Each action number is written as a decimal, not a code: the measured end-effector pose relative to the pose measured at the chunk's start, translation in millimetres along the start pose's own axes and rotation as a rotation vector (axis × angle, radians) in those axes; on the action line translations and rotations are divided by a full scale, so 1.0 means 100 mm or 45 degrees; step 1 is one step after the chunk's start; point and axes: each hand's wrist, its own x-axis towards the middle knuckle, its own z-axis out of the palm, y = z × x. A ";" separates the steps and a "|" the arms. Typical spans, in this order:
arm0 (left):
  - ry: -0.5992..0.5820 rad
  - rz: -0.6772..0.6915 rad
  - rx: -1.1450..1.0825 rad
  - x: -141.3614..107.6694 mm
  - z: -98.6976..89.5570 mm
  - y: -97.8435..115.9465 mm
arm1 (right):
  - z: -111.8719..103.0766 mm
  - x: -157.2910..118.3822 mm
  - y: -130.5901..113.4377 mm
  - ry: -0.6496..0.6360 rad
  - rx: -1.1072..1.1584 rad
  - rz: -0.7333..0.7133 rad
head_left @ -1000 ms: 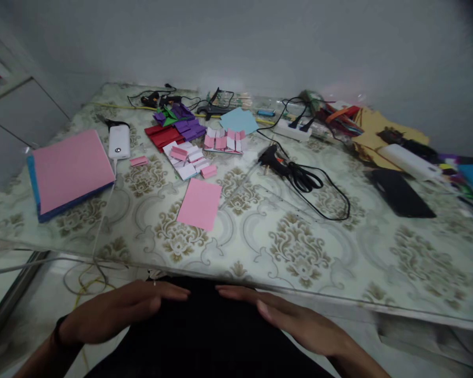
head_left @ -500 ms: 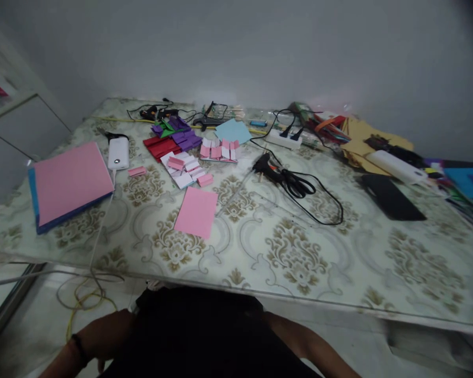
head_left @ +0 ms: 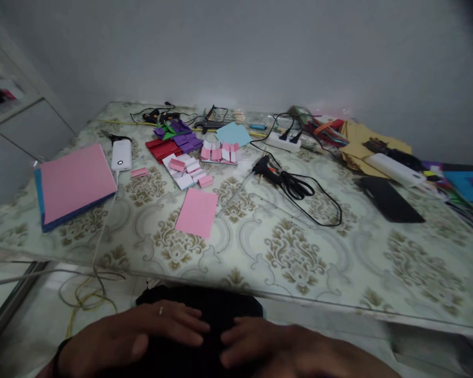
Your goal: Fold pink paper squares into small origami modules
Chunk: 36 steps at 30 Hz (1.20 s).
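Observation:
Over the dark clothing on my lap, my left hand [head_left: 142, 333] stretches its fingers inward, a ring on one of them, with nothing held. Facing it is my right hand [head_left: 271, 344], fingers extended and slightly blurred, also holding nothing. Both are below the table's front edge, apart from each other. Closest to them on the patterned table cover [head_left: 244, 252] lies a pink sheet of paper [head_left: 197, 212]. Behind it are folded pink and white paper pieces [head_left: 185, 170], with a second group of pink folded strips [head_left: 220, 152] beside them.
A black glue gun [head_left: 266, 167] with coiled cable lies mid-table. Left are a pink paper stack [head_left: 76, 181] and a white power bank [head_left: 122, 155] with a trailing cable. A power strip [head_left: 284, 140] stands at the back; a black phone-like slab [head_left: 390, 199] lies right.
Both hands have risen from beside my body to above my lap, fingers now extended toward each other. The view has shifted slightly; things on the table stay put.

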 end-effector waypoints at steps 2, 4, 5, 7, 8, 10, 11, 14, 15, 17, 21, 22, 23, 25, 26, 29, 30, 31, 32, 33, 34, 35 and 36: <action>0.093 -0.180 0.025 0.07 0.02 -0.17 | -0.01 0.04 0.22 0.073 -0.062 0.216; 0.154 -0.355 0.020 0.11 0.01 -0.30 | -0.05 0.06 0.50 0.159 -0.106 0.518; 0.177 -0.420 0.017 0.12 0.00 -0.35 | -0.08 0.07 0.63 0.179 -0.118 0.614; 0.193 -0.480 0.062 0.10 -0.05 -0.37 | -0.12 0.06 0.83 0.196 -0.096 0.723; 0.182 -0.484 0.100 0.08 -0.07 -0.35 | -0.14 0.06 0.87 0.203 -0.066 0.753; 0.185 -0.528 0.165 0.02 -0.11 -0.26 | -0.15 0.08 0.84 0.165 -0.082 0.743; 0.169 -0.576 0.182 -0.01 -0.12 -0.19 | -0.15 0.09 0.77 0.127 -0.106 0.714; 0.174 -0.546 0.179 -0.04 -0.07 0.05 | -0.13 0.18 0.43 -0.003 -0.148 0.563; 0.246 -0.412 0.158 -0.02 -0.05 0.12 | -0.14 0.21 0.31 -0.050 -0.161 0.480; 0.250 -0.103 0.120 0.06 -0.03 0.24 | -0.18 0.28 0.08 -0.163 -0.179 0.294; 0.088 0.076 0.138 0.34 -0.26 0.42 | -0.41 0.42 -0.19 -0.151 -0.381 0.116; 0.032 -0.007 0.197 0.41 -0.35 0.46 | -0.49 0.47 -0.21 -0.036 -0.482 0.084; 0.013 -0.039 0.249 0.48 -0.44 0.49 | -0.58 0.53 -0.22 0.101 -0.599 0.067; -0.025 -0.049 0.323 0.60 -0.60 0.54 | -0.77 0.69 -0.17 0.323 -0.798 0.023; 0.008 -0.075 0.390 0.66 -0.66 0.55 | -0.86 0.78 -0.13 0.392 -0.879 -0.015; 0.226 0.043 0.647 0.88 -0.81 0.50 | -1.12 1.08 0.07 0.528 -1.203 -0.108; 0.338 0.080 0.717 0.96 -0.86 0.46 | -1.19 1.18 0.15 0.567 -1.301 -0.105; 0.473 0.075 0.783 1.04 -0.92 0.40 | -1.25 1.28 0.22 0.624 -1.383 -0.061; 0.611 0.071 0.854 1.12 -0.99 0.33 | -1.30 1.38 0.29 0.665 -1.454 0.007; 0.736 0.092 0.932 1.20 -1.06 0.26 | -1.34 1.46 0.35 0.698 -1.509 0.088; 0.836 0.107 1.000 1.27 -1.13 0.18 | -1.37 1.54 0.41 0.739 -1.546 0.177; 0.910 0.112 1.078 1.32 -1.20 0.10 | -1.40 1.60 0.45 0.751 -1.577 0.259; 0.961 0.106 1.162 1.37 -1.27 0.02 | -1.42 1.65 0.48 0.751 -1.597 0.327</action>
